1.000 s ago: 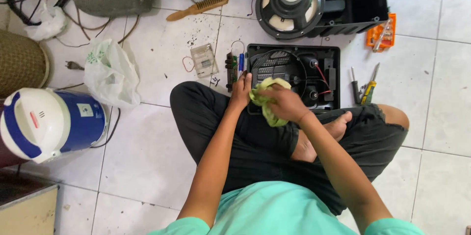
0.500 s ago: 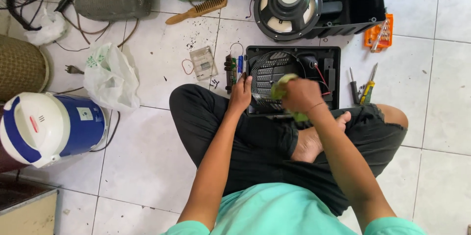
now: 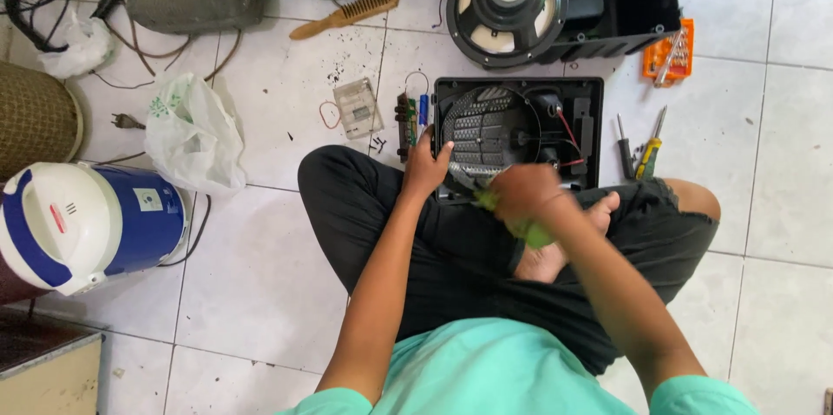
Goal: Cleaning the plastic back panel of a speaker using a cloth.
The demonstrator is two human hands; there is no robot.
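While I am looking down from the head camera, the open black speaker case (image 3: 519, 137) is lying on the white tiled floor (image 3: 260, 103), just beyond my crossed legs. My left hand (image 3: 425, 168) is resting spread on the case's near left edge, steadying it. My right hand (image 3: 521, 194) is gripping a bunched green cloth (image 3: 531, 228) at the near edge; the hand is blurred, so I cannot tell exactly how the fingers are closing.

Red wires (image 3: 568, 133) are running inside the case on its right, and I am judging that the cloth could snag one and pull it loose if it sweeps that far. A small circuit board (image 3: 404, 120) is hanging just left of the case, near my left hand, and a nudge could strain its leads.

Farther off, a round loudspeaker (image 3: 508, 3) is sitting in another black box. Screwdrivers (image 3: 642, 150) are lying right of the case. A white plastic bag (image 3: 195, 137) and a blue and white jug (image 3: 87, 224) are sitting to the left.
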